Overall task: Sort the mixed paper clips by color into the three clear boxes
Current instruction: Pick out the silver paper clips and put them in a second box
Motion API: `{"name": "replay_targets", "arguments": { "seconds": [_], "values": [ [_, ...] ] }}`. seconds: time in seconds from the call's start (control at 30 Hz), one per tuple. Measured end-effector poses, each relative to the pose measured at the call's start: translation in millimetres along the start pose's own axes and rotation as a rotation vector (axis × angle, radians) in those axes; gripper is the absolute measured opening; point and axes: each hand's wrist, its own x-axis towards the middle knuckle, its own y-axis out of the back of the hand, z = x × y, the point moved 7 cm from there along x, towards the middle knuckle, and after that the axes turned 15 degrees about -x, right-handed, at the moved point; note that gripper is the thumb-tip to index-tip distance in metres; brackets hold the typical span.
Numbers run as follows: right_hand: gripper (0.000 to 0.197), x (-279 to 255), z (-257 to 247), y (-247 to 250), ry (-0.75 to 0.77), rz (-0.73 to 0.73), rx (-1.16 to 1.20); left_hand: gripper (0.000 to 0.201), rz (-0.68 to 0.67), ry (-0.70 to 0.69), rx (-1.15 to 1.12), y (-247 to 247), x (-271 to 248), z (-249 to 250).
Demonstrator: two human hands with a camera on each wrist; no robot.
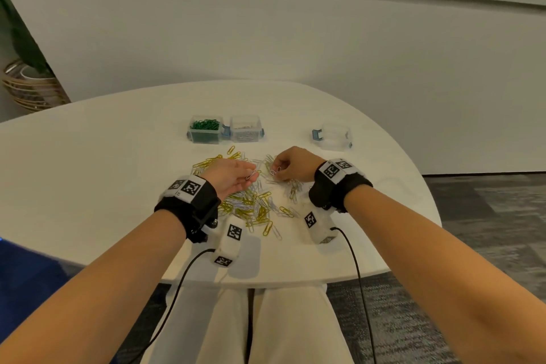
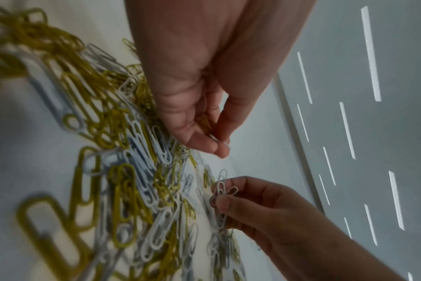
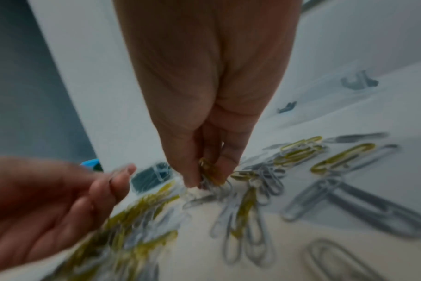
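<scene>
A mixed pile of yellow and white paper clips (image 1: 251, 201) lies on the white table (image 1: 118, 156). My left hand (image 1: 252, 173) hovers over the pile's far side and pinches one white clip (image 2: 218, 140) between thumb and fingertips. Just to its right, my right hand (image 1: 277, 171) has its fingers curled round a small bunch of clips (image 2: 222, 190); these are mostly white, and a yellow one (image 3: 210, 172) shows among them in the right wrist view. Behind the pile stand a box of green clips (image 1: 206, 129), a box holding white clips (image 1: 246, 128), and a clear box (image 1: 334, 136) that looks empty.
The three boxes have blue latches. Loose clips (image 1: 270, 229) lie scattered toward the table's near edge (image 1: 266, 282). Cables run from both wrist cameras past that edge. A woven basket (image 1: 29, 89) stands on the floor at far left.
</scene>
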Motion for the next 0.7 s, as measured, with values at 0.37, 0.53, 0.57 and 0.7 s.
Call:
{"name": "replay_targets", "arguments": {
  "seconds": [0.37, 0.53, 0.57, 0.7],
  "values": [
    [0.03, -5, -16, 29, 0.065, -0.079, 0.536, 0.032, 0.001, 0.239, -0.442, -22, 6, -18],
    [0.027, -3, -45, 38, 0.191, -0.112, 0.072, 0.044, -0.084, 0.392, -0.66, -43, 3, -23],
    [0.03, -3, -48, 38, 0.205, -0.121, 0.004, 0.043, -0.088, 0.399, -0.714, -45, 3, -23],
    [0.043, -8, -49, 47, 0.222, -0.116, 0.03, 0.037, -0.042, 0.359, -0.717, -37, 6, -23]
  ]
}}
